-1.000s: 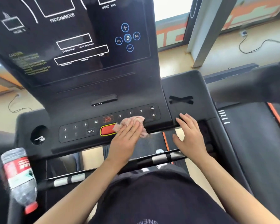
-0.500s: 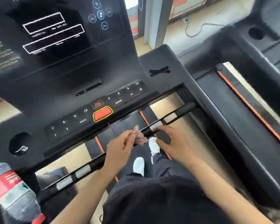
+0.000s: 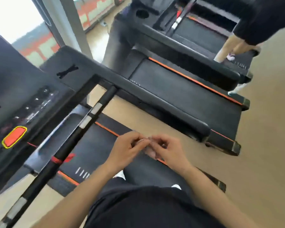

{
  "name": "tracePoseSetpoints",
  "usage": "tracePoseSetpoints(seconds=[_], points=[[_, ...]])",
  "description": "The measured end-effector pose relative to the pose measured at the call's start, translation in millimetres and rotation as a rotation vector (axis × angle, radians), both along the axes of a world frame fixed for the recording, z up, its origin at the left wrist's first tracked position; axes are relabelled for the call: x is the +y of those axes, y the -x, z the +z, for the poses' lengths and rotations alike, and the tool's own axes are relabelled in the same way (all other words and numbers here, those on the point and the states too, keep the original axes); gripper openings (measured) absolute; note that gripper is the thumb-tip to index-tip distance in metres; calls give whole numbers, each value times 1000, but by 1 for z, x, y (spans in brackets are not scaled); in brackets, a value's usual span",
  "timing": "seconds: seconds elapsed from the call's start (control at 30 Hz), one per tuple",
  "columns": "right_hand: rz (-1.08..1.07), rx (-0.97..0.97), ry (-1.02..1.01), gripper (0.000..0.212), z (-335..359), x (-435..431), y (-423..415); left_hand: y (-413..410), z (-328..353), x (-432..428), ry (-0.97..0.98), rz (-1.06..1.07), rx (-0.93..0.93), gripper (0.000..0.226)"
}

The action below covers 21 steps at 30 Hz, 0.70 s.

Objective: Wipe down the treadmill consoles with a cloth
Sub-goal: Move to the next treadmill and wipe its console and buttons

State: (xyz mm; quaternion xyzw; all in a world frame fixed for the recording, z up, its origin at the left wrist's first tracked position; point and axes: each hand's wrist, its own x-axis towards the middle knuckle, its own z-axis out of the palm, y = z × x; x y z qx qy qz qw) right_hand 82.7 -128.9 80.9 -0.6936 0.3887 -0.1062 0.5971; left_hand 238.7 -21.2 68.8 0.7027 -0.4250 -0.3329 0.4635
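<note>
Both hands meet in front of my torso, above the belt of the near treadmill [image 3: 95, 150]. My left hand [image 3: 127, 149] and right hand [image 3: 167, 151] are pressed fingertip to fingertip, and I can see a small pale pink cloth [image 3: 148, 146] pinched between them, mostly hidden by the fingers; motion blur keeps me from saying how it is folded. Both forearms reach forward from the bottom edge, bare, elbows out, wrists slightly bent inward.

Just left of the hands, a black handlebar [image 3: 69, 142] with silver grip patches runs diagonally between me and the console [image 3: 31, 102], a red cord wrapped around it. The console sits well apart from the cloth at the left edge, its keypad blurred, with a red stop button [image 3: 14, 137] ringed in yellow. A black X of tape [image 3: 67, 71] marks the tray to the console's right.

Beyond, a second treadmill [image 3: 184, 94] lies parallel, orange stripe along its belt. Farther off stands a third machine [image 3: 196, 30], and another person's legs [image 3: 229, 46] show at the upper right. Windows [image 3: 15, 18] fill the far left.
</note>
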Motion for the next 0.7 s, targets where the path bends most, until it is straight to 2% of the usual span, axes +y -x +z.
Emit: tracePoseSetpoints(seconds=[0.23,0.37,0.43,0.53,0.63,0.7], points=[[-333,-17,12,10,-13,-64,188,145,-8,-96,-73,-271,-118,17],[-496,-46,-65,17,-16,-97,292,234,-11,-143,-105,-427,-163,18],[-561,-53,-68,26,-17,-113,332,270,-7,-163,-137,-461,-141,20],[-635,-49,-73,29,-14,-136,376,311,-2,-192,-160,-453,-47,38],[-591,-33,-79,55,-14,-164,402,339,1,-225,-174,-469,59,40],[-539,-5,-82,58,-14,-185,410,351,2,-250,-172,-478,94,35]])
